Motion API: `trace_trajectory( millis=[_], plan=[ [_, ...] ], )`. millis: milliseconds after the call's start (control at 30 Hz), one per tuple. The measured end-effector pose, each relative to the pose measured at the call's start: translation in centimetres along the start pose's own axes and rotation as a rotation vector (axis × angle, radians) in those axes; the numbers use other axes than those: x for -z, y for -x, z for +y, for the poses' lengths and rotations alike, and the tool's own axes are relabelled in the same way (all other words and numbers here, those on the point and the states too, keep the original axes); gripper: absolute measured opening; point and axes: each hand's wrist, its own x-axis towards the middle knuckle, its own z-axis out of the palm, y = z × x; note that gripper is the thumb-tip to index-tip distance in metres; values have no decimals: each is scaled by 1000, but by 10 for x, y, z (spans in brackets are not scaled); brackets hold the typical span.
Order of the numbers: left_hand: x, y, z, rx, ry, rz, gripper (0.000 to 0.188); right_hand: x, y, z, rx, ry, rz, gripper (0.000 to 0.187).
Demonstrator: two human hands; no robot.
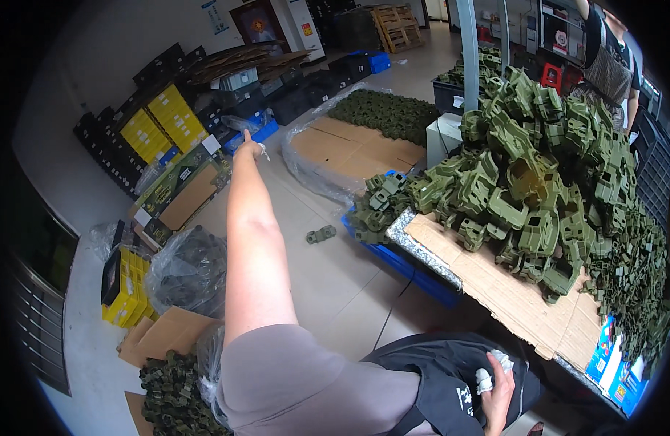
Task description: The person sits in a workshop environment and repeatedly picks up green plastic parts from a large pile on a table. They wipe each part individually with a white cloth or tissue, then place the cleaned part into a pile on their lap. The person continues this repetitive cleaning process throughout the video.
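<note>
My left arm reaches far out over the floor, with my left hand (pixel 248 147) in line with a blue bin (pixel 259 131). One finger is stretched out and a white wrap shows at the hand's side; nothing shows in its grasp. Close to my body, my right hand (pixel 499 392) rests by the dark apron (pixel 451 374). White covers sit on its fingertips, its fingers are apart, and I see nothing held. To the right, a large heap of green plastic shells (pixel 527 189) lies on a cardboard-covered table (pixel 513 298).
One green part (pixel 321 234) lies on the floor. Beyond it, rows of green parts stand on a cardboard sheet (pixel 357 149). Yellow crates (pixel 164 123) and a clear plastic bag (pixel 190 269) are at left. A person (pixel 610 69) stands behind the heap.
</note>
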Motion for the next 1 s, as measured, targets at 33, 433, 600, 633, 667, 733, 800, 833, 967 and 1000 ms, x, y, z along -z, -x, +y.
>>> trace_trajectory(
  millis=[33,433,600,633,667,733,800,833,967,1000],
  plan=[
    [0,-4,-2,3,-17,-4,90,-1,0,-2,0,4,-31,38],
    [-40,-110,2,-497,520,115,84,1,-6,-13,65,75,-145,38],
    [-5,126,140,-961,671,88,58,43,-16,7,55,54,-96,33],
    [-26,188,173,-1093,703,74,54,58,-19,9,37,76,-37,31],
    [-37,238,192,-1203,748,-14,52,67,-21,16,3,88,47,31],
    [-60,313,214,-1441,723,-73,51,84,-38,23,-50,90,192,33],
    [-70,370,211,-1654,619,-19,52,97,-71,29,-18,124,321,41],
    [-72,391,206,-1737,587,-16,52,101,-91,32,20,174,383,47],
    [-120,453,188,-1842,769,-514,52,93,-186,11,253,422,604,78],
    [-135,467,184,-1793,832,-619,52,88,-199,19,222,521,561,79]
  ],
)
